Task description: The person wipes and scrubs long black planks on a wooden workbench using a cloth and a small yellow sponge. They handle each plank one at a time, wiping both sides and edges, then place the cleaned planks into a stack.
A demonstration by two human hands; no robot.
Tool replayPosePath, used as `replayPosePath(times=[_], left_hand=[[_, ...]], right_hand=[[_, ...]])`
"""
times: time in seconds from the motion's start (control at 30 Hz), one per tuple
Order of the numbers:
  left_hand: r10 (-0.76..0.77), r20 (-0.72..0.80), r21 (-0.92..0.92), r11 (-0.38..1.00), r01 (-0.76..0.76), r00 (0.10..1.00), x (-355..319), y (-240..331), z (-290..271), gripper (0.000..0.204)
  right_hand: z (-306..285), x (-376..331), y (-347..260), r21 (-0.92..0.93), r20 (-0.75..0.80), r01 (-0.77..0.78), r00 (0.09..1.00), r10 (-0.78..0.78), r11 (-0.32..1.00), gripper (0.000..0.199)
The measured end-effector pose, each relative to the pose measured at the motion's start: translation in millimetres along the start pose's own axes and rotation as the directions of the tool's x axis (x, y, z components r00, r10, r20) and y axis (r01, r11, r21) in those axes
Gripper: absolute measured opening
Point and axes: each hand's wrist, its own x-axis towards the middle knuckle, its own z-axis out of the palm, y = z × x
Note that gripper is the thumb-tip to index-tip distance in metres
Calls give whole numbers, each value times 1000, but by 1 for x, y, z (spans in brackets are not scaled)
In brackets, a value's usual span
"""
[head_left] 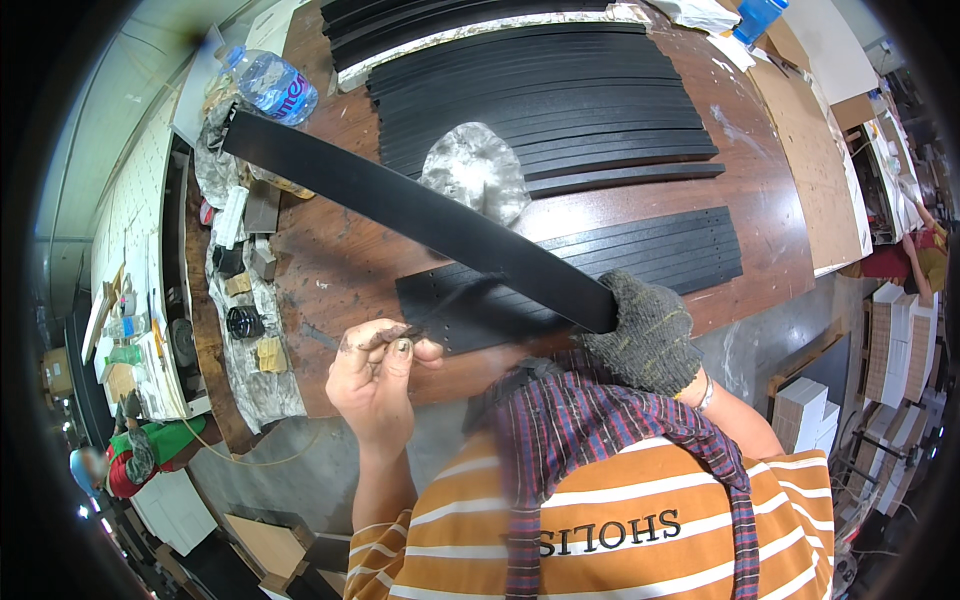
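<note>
My right hand (645,335), in a dark grey knitted glove, grips the near right end of a long flat black strip (420,215). The strip slants up to the left above the table, its far end near a large plastic bottle (270,85). My bare left hand (380,370), its fingers smudged dark, is pinched closed at the table's near edge; a thin dark thing at its fingertips is blurred. Beneath the raised strip lies a row of black slats (650,250) with small holes at their ends. A stained whitish cloth pad (475,170) shows just behind the strip.
Many black slats (540,90) lie side by side across the back of the brown table (760,190). Along its left edge, small blocks and a dark round container (244,322) rest on a stained sheet. Other people (150,455) are at far left and far right.
</note>
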Motion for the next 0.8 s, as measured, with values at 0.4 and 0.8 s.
replayPosePath(times=[0.4,0.8], left_hand=[[444,150,317,825,-468,884,14,-15,-13,21],[512,193,394,741,-544,837,21,-13,-13,27]], right_hand=[[-1,0,2,3,-23,28,999,-28,1000,48],[-1,1,2,-16,-18,25,1000,-25,1000,49]])
